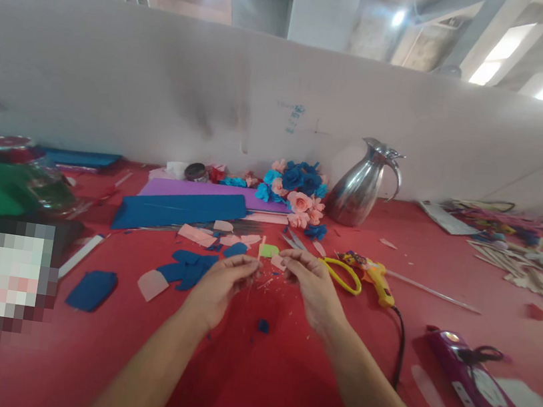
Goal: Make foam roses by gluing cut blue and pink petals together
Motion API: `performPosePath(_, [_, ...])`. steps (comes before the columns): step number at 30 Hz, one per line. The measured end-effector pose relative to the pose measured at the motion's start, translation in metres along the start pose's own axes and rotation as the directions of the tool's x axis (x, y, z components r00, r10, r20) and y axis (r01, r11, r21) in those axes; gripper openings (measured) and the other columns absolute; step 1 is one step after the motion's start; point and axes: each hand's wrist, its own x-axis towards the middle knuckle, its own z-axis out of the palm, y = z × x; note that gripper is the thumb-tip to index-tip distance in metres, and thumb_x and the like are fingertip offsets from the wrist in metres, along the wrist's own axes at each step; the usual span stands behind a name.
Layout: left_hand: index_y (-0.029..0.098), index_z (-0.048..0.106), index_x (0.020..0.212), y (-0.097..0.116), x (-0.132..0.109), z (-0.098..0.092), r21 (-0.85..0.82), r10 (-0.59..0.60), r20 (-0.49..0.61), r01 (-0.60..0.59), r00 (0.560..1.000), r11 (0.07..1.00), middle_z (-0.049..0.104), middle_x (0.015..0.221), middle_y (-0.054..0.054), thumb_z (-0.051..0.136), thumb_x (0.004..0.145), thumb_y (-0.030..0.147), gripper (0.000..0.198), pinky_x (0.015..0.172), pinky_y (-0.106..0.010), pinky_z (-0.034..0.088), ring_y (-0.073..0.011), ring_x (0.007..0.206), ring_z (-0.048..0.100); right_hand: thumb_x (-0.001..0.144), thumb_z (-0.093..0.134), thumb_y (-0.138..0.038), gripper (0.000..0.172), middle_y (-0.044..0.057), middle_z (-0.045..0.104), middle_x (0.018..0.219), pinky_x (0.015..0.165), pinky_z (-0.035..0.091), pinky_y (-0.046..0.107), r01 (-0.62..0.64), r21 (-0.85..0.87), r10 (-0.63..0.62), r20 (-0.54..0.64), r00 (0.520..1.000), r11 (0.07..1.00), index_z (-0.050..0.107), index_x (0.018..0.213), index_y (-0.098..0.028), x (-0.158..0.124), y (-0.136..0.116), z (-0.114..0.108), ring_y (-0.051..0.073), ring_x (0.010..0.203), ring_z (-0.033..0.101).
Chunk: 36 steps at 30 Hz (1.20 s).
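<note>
My left hand (228,278) is closed in a pinch around a thin stem, with a narrow pale-pink strip (262,247) standing up at its top. Between the thumb and fingers of my right hand (311,280) is a small pink paper petal (278,262), close to the stem but apart from it. A lime-green paper piece (269,250) lies just behind my fingertips. Cut blue petals (189,269) and a pink petal (153,285) are spread left of my left hand. Yellow-handled scissors (349,280) lie beside my right hand.
A yellow glue gun (377,282) with a black cord lies right, near a purple power strip (472,376). Behind stand paper flowers (301,191) and a steel jug (360,189). Blue paper (179,211) lies back left; a glass jar (49,182) stands farther left.
</note>
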Motion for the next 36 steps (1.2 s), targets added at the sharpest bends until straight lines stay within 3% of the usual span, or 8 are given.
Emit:
performPosePath(3, [0.017, 0.063, 0.067, 0.002, 0.005, -0.005, -0.053, 0.060, -0.138, -0.068, 0.989, 0.996, 0.059, 0.065, 0.002, 0.077, 0.055, 0.030, 0.023, 0.056, -0.021, 0.037, -0.0095, 0.059, 0.052, 0.076, 0.056, -0.031, 0.018, 0.003, 0.067, 0.074, 0.065, 0.044, 0.031, 0.142, -0.324, -0.175, -0.076, 0.982, 0.935, 0.068, 0.083, -0.019, 0.008, 0.006, -0.013, 0.016, 0.064, 0.056])
performPosePath(6, [0.017, 0.060, 0.067, 0.002, 0.006, -0.007, -0.027, 0.126, -0.184, -0.133, 0.975, 0.991, 0.056, 0.063, 0.003, 0.075, 0.054, 0.030, 0.023, 0.055, -0.021, 0.038, -0.0097, 0.058, 0.051, 0.078, 0.056, -0.022, 0.016, 0.008, 0.070, 0.087, 0.084, 0.042, 0.040, 0.280, -0.760, -0.401, 0.028, 0.916, 0.587, 0.071, 0.083, -0.020, 0.013, 0.016, -0.022, 0.024, 0.085, 0.058])
performPosePath(8, [0.017, 0.059, 0.067, 0.001, 0.006, -0.007, 0.001, 0.134, -0.174, -0.136, 0.976, 0.991, 0.055, 0.061, 0.003, 0.074, 0.056, 0.031, 0.024, 0.056, -0.022, 0.038, -0.0097, 0.057, 0.050, 0.079, 0.058, -0.021, 0.017, 0.011, 0.069, 0.093, 0.089, 0.038, 0.042, 0.269, -0.900, -0.433, 0.103, 0.895, 0.343, 0.072, 0.088, -0.020, 0.014, 0.023, -0.024, 0.028, 0.094, 0.055])
performPosePath(11, [0.017, 0.057, 0.065, -0.001, 0.006, -0.006, 0.038, 0.159, -0.160, -0.155, 0.974, 0.987, 0.053, 0.059, 0.003, 0.072, 0.058, 0.032, 0.023, 0.054, -0.022, 0.035, -0.0087, 0.054, 0.048, 0.083, 0.056, -0.025, 0.020, 0.015, 0.068, 0.097, 0.085, 0.038, 0.042, 0.202, -0.959, -0.385, 0.112, 0.916, 0.200, 0.072, 0.093, -0.018, 0.016, 0.031, -0.023, 0.030, 0.097, 0.054])
performPosePath(21, [0.018, 0.053, 0.061, 0.007, 0.010, -0.015, -0.005, 0.285, -0.393, -0.312, 0.874, 0.950, 0.047, 0.057, 0.005, 0.071, 0.054, 0.028, 0.022, 0.051, -0.021, 0.028, -0.0071, 0.052, 0.038, 0.079, 0.054, -0.018, 0.012, 0.005, 0.070, 0.078, 0.080, 0.041, 0.034, 0.295, -0.851, -0.385, 0.121, 0.915, 0.435, 0.065, 0.073, -0.019, 0.024, 0.030, -0.022, 0.022, 0.082, 0.060])
performPosePath(30, [0.017, 0.056, 0.065, 0.001, 0.009, -0.008, 0.012, 0.170, -0.236, -0.172, 0.957, 0.985, 0.051, 0.059, 0.005, 0.069, 0.056, 0.023, 0.016, 0.054, -0.022, 0.031, -0.0074, 0.054, 0.043, 0.080, 0.054, -0.028, 0.015, 0.002, 0.068, 0.068, 0.061, 0.043, 0.028, 0.259, -0.704, -0.310, 0.058, 0.949, 0.661, 0.066, 0.074, -0.021, 0.018, 0.028, -0.015, 0.018, 0.065, 0.063])
performPosePath(33, [0.017, 0.059, 0.069, -0.001, 0.008, -0.007, 0.036, 0.160, -0.210, -0.156, 0.965, 0.987, 0.053, 0.060, 0.004, 0.066, 0.058, 0.019, 0.013, 0.055, -0.022, 0.030, -0.0079, 0.054, 0.044, 0.078, 0.054, -0.021, 0.015, 0.003, 0.071, 0.074, 0.066, 0.046, 0.029, 0.244, -0.715, -0.285, 0.066, 0.956, 0.655, 0.068, 0.083, -0.021, 0.017, 0.030, -0.015, 0.019, 0.070, 0.065])
performPosePath(36, [0.016, 0.060, 0.072, -0.003, 0.009, -0.007, 0.041, 0.154, -0.210, -0.149, 0.965, 0.988, 0.054, 0.060, 0.004, 0.063, 0.059, 0.017, 0.014, 0.055, -0.023, 0.030, -0.0082, 0.053, 0.045, 0.076, 0.053, -0.013, 0.022, 0.007, 0.073, 0.090, 0.081, 0.045, 0.035, 0.290, -0.792, -0.374, 0.086, 0.924, 0.537, 0.068, 0.091, -0.020, 0.016, 0.033, -0.016, 0.022, 0.087, 0.065])
